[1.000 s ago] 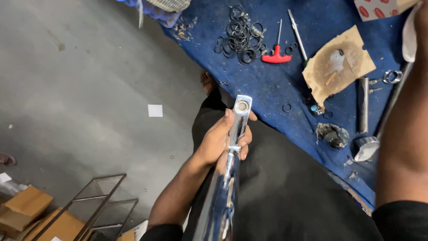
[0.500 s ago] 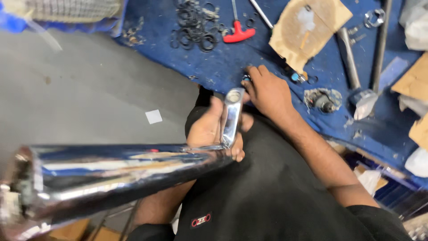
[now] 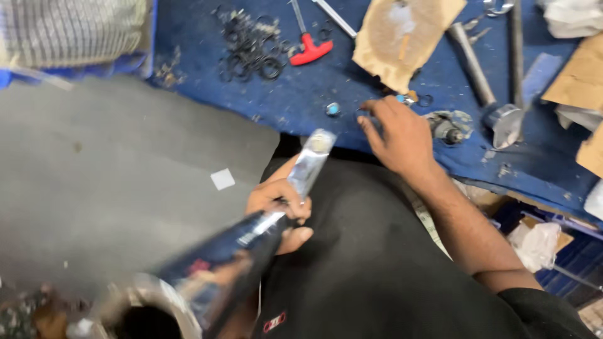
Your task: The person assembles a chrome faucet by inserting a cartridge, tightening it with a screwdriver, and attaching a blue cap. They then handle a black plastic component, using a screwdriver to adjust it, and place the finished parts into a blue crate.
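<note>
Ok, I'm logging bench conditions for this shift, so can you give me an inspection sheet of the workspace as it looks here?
Surface: blue cloth-covered bench, dusty, strewn with small debris.
Job's things: chrome tube, blurred, its narrow end pointing at the bench.
Clutter: heap of black rubber rings, red T-handle tool, torn brown cardboard, metal rods, crumpled rags, small blue-centred part.
Hands: left hand wrapped around the tube; right hand open, fingers reaching among the small parts on the bench.
Cables: nothing seen.
Surroundings: grey floor with a white paper scrap; boxes under the bench.
</note>
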